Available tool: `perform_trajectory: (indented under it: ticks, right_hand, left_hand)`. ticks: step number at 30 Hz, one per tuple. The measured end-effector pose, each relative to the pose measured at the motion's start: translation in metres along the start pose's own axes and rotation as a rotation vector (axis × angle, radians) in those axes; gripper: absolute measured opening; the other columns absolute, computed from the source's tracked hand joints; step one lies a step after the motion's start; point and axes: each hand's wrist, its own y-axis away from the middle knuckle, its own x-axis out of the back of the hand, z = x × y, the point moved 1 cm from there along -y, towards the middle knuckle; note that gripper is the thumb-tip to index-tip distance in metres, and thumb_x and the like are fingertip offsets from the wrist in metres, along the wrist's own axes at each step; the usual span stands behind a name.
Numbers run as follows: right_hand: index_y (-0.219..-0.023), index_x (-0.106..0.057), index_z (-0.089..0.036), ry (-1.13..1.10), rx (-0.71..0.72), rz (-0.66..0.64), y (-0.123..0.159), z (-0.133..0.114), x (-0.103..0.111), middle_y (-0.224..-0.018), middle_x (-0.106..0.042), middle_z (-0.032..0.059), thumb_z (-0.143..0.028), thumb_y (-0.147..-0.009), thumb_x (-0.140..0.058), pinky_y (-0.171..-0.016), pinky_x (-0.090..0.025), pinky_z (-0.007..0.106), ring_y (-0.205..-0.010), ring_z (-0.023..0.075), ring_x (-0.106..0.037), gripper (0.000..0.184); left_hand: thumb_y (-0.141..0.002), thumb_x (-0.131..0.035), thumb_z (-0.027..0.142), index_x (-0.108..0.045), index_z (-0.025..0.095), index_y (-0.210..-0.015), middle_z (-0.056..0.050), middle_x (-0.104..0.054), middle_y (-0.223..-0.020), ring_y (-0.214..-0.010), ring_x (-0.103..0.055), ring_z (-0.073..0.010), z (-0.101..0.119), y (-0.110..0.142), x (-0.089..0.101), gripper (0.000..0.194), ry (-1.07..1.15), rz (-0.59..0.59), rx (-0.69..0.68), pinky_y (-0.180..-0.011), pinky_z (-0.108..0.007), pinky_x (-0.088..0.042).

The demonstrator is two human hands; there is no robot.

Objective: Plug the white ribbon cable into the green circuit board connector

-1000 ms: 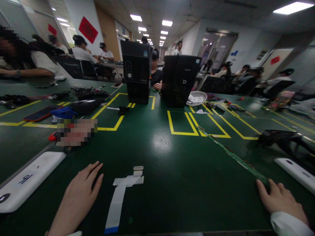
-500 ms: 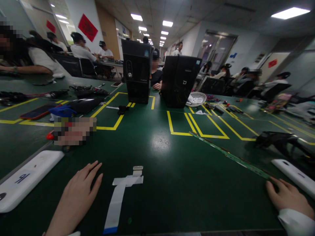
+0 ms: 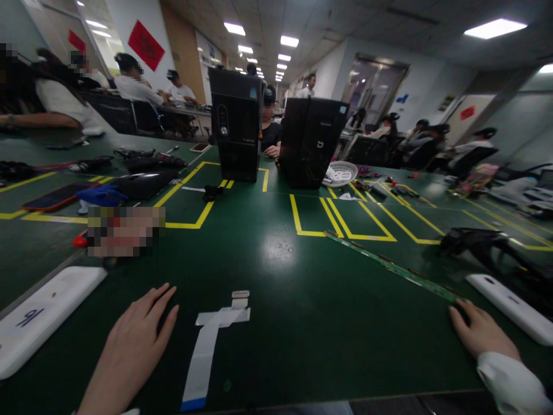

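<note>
My left hand point(image 3: 129, 340) lies flat on the green table with its fingers stretched out, holding nothing. Just right of it is a flat white ribbon cable point(image 3: 203, 363) with a blue end and a small connector at its top. At the right, my right hand point(image 3: 484, 329) rests on the table, thumb apart from the fingers. Its fingertips touch the near end of a long, narrow green circuit board point(image 3: 393, 268), which lies slanting away to the upper left. A white casing point(image 3: 512, 305) is just beyond that hand.
Two black computer towers point(image 3: 237, 127) point(image 3: 311, 144) stand at the back, with a person behind them. A white basket point(image 3: 341, 173), tools and yellow tape mark the far side. Another white casing point(image 3: 47, 317) lies left; black plastic parts point(image 3: 479, 248) lie right.
The circuit board has turned on the table, its far end swinging left. My right hand has shifted with its near end, slightly away from me. My left hand stays put.
</note>
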Motion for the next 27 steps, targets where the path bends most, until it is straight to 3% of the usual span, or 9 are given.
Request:
perform_trajectory:
  ticks: [4, 13, 20, 27]
  right_hand:
    - [-0.128, -0.059, -0.012, -0.106, 0.021, -0.121, -0.01, -0.015, 0.007, -0.135, -0.056, 0.0255, -0.058, -0.082, -0.031, -0.107, -0.043, 0.047, -0.128, 0.0357, -0.053, 0.071]
    - [-0.134, -0.054, -0.017, -0.254, 0.357, -0.086, -0.035, -0.077, 0.008, -0.138, -0.054, 0.0222, -0.06, -0.088, -0.039, -0.104, -0.047, 0.049, -0.125, 0.0346, -0.056, 0.065]
    - [-0.135, -0.055, -0.016, -0.283, 0.589, -0.06, -0.04, -0.154, -0.001, -0.142, -0.051, 0.0183, -0.06, -0.09, -0.04, -0.109, -0.042, 0.05, -0.129, 0.0318, -0.052, 0.065]
    - [-0.14, -0.052, -0.018, -0.321, 0.79, -0.06, -0.01, -0.237, 0.011, -0.142, -0.049, 0.0184, -0.054, -0.094, -0.042, -0.11, -0.041, 0.053, -0.133, 0.032, -0.047, 0.059]
  left_hand:
    - [-0.092, -0.029, 0.052, -0.057, 0.012, -0.133, -0.018, -0.057, -0.137, -0.125, -0.054, -0.0343, -0.001, 0.0, 0.0, 0.064, 0.0, -0.008, 0.008, -0.104, -0.053, -0.045]
    - [-0.092, -0.029, 0.053, -0.058, 0.012, -0.133, -0.018, -0.057, -0.137, -0.125, -0.055, -0.034, -0.004, -0.001, -0.004, 0.064, -0.004, -0.009, 0.008, -0.103, -0.053, -0.046]
    - [-0.093, -0.029, 0.052, -0.059, 0.011, -0.131, -0.018, -0.057, -0.137, -0.125, -0.054, -0.0336, -0.003, -0.001, -0.003, 0.063, -0.001, 0.018, -0.008, -0.105, -0.051, -0.045]
    - [-0.091, -0.03, 0.053, -0.058, 0.013, -0.132, -0.017, -0.058, -0.137, -0.124, -0.055, -0.0335, -0.005, -0.001, -0.003, 0.064, -0.003, -0.02, 0.024, -0.103, -0.052, -0.047]
